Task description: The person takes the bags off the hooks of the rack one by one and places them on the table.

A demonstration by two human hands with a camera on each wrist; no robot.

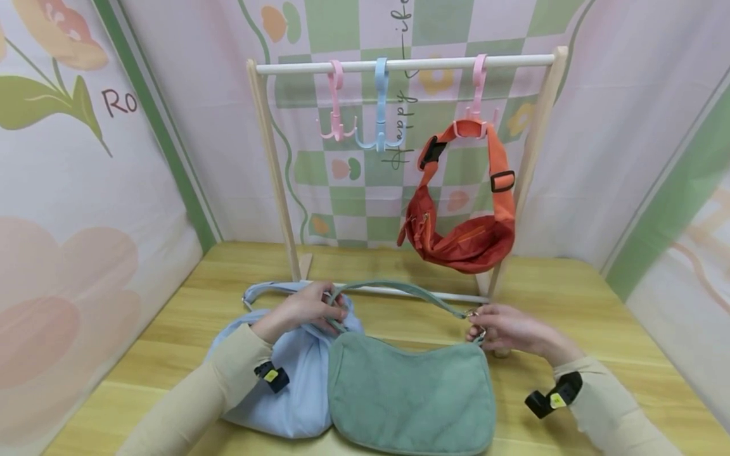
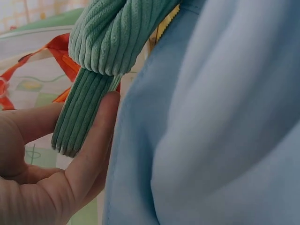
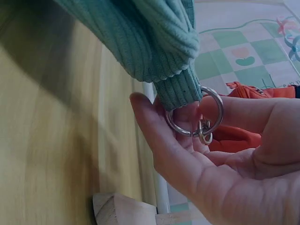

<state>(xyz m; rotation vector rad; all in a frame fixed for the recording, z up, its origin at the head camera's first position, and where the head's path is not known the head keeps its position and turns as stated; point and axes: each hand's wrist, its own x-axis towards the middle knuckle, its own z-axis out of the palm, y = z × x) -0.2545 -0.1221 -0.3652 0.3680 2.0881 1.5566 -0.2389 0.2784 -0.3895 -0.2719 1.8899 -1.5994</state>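
Note:
A green corduroy shoulder bag (image 1: pixel 410 392) lies at the table's front, its strap (image 1: pixel 399 286) arching up behind it. My left hand (image 1: pixel 310 307) pinches the bag at its upper left corner, where a ribbed tab (image 2: pixel 79 115) sits between thumb and fingers. At the opposite corner, my right hand (image 1: pixel 507 329) holds the bag by the tab beside a metal ring (image 3: pixel 219 110) with a small clasp. A light blue bag (image 1: pixel 291 386) lies to the left, partly under my left forearm and touching the green bag.
Behind the bags stands a wooden rack (image 1: pixel 274 164) with a white top bar (image 1: pixel 422 64). From it hang a pink hook (image 1: pixel 335 104), a blue hook (image 1: pixel 381 104) and another pink hook (image 1: pixel 478 85) bearing a red-orange waist bag (image 1: pixel 467 244). Patterned cloth surrounds the wooden table (image 1: pixel 559 297).

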